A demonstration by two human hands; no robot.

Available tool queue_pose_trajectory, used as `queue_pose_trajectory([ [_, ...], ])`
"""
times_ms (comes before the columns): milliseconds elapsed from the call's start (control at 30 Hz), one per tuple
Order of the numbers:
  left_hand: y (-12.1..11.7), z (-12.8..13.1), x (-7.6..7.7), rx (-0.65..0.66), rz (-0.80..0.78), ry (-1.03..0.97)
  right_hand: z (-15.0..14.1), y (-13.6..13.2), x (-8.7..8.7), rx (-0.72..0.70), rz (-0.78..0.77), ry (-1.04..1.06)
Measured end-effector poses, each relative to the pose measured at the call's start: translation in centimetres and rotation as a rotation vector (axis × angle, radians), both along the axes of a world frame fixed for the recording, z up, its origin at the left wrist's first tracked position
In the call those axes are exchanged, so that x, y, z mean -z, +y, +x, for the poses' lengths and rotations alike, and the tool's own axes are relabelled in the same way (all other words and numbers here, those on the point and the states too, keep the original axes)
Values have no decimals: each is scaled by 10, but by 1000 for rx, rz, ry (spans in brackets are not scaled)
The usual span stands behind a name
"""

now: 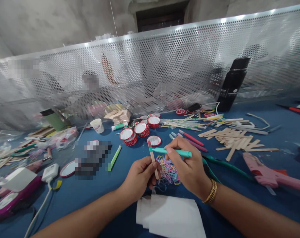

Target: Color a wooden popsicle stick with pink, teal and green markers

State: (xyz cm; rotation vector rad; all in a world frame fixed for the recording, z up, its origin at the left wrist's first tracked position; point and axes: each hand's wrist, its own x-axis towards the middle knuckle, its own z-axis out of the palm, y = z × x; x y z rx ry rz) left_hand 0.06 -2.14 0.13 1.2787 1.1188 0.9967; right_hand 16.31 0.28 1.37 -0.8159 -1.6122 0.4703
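My left hand [139, 177] pinches a wooden craft stick [153, 159] upright over the blue table [95, 195]. The stick's top end is coloured teal. My right hand [187, 165], with a gold bracelet at the wrist, grips a teal marker [173, 151] lying level, its tip touching the stick's top. Below both hands lies a tangle of coloured rubber bands [168, 171]. A white sheet of paper [169, 216] lies near the front edge.
Small red-and-white round tins [136, 130], loose markers [191, 138], a pile of wooden sticks [235, 140] and a pink glue gun [271, 175] lie around. A perforated metal screen [165, 66] bounds the far side; a person sits behind it. A black bottle [231, 85] stands at the right.
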Motion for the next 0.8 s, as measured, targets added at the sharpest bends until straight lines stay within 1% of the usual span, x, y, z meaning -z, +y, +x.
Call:
queue_pose_trajectory([
  [200, -1, 1, -2, -10, -1, 18, 0, 0, -1, 6, 0, -24],
  [300, -1, 1, -2, -12, -2, 12, 0, 1, -2, 18, 5, 2],
  [633, -1, 2, -2, -7, 4, 19, 1, 0, 2, -28, -6, 2],
  [800, -2, 2, -1, -5, 10, 43, 0, 1, 2, -25, -3, -8],
])
